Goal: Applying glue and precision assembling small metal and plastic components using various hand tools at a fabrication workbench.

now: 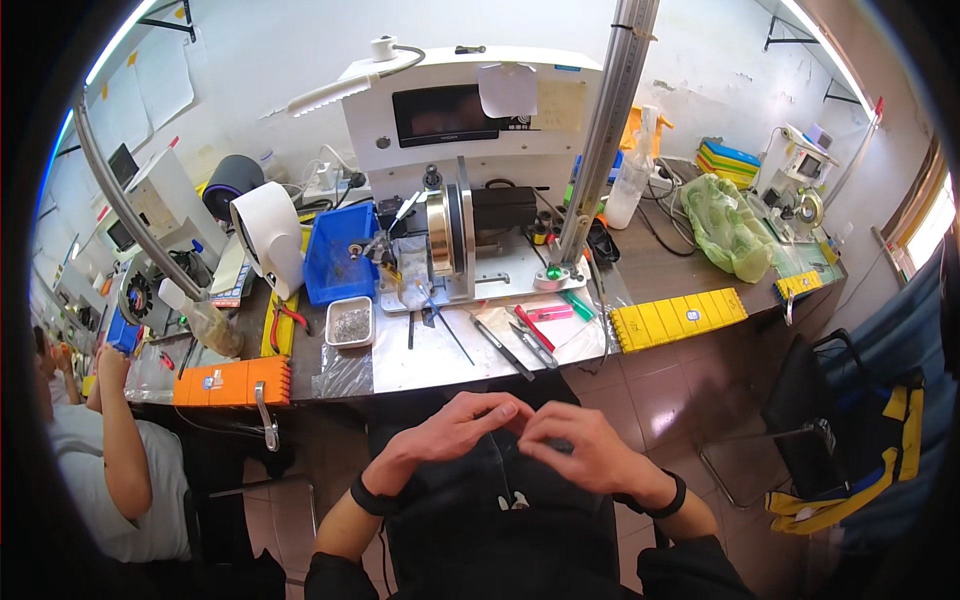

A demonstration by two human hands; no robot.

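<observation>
White walls back a crowded dark-brown desk [640,268]. Bare and loosely curled, the left hand [455,427] and right hand [575,445] meet at the fingers; whether they pinch anything small, I cannot tell. Nearest, a slim black pen-like tool [503,350] lies by the desk's front edge, just beyond them. One small label, too tiny to read, marks a yellow ribbed bar [650,322] along that edge.

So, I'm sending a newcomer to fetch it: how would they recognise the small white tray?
Find the big white machine in the middle, then the blue bin at its lower left. Just in front of that bin sits the small white tray. It's squarish, holding fine greyish bits, whereas the neighbouring pliers on its left are red-handled.
</observation>
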